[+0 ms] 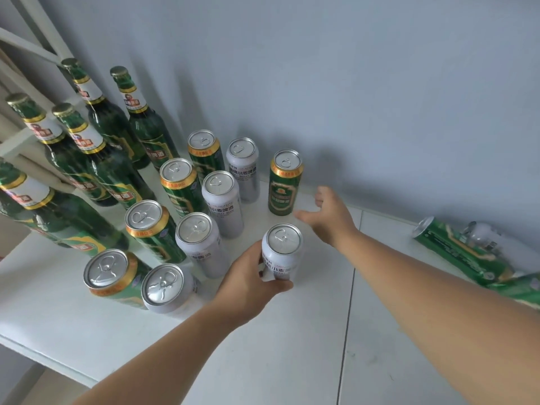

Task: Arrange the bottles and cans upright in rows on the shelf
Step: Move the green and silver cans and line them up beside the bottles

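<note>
One tall silver aluminium can (281,252) stands upright on the white shelf (292,346), the left hand (248,283) clamped round its smooth, thin wall; grip mid-body, lightly. The right hand (330,216) is spread, empty. Upright: ten cans, five green glass bottles (111,171); fallen far right, three cans (458,249).

silver can (223,204): "WHEAT BEER", Chinese characters | green bottles (117,171): Chinese label, unreadable
</note>
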Available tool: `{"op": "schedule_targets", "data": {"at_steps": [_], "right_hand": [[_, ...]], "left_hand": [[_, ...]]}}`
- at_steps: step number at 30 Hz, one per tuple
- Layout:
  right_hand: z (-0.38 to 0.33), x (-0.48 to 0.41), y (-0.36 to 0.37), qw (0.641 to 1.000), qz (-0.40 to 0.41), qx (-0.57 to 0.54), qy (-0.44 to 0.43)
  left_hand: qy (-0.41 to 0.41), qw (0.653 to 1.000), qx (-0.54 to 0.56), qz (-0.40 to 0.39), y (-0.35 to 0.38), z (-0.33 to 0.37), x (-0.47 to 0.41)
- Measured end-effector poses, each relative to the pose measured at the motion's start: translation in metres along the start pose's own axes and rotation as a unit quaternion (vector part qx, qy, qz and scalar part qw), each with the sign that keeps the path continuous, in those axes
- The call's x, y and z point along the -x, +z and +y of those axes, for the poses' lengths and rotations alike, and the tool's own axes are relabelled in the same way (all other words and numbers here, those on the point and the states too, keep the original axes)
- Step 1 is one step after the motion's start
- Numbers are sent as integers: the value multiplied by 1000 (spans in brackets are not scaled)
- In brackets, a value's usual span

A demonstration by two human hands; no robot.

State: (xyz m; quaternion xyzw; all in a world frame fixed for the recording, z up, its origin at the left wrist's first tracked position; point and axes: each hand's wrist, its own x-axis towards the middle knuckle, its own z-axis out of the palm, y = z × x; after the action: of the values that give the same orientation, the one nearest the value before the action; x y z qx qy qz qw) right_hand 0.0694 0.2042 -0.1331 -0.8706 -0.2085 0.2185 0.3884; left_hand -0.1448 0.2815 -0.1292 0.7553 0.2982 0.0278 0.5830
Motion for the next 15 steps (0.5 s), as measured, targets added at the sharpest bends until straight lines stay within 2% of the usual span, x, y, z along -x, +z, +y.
{"op": "schedule_targets", "data": {"at_steps": [10,15], "right_hand": [[75,68,-75,994,70,-57,62],[102,93,-99,991,85,-78,74]], "left_hand": [[34,994,-98,-21,25,37,-63],[55,992,-104,-36,47,53,-93]]}}
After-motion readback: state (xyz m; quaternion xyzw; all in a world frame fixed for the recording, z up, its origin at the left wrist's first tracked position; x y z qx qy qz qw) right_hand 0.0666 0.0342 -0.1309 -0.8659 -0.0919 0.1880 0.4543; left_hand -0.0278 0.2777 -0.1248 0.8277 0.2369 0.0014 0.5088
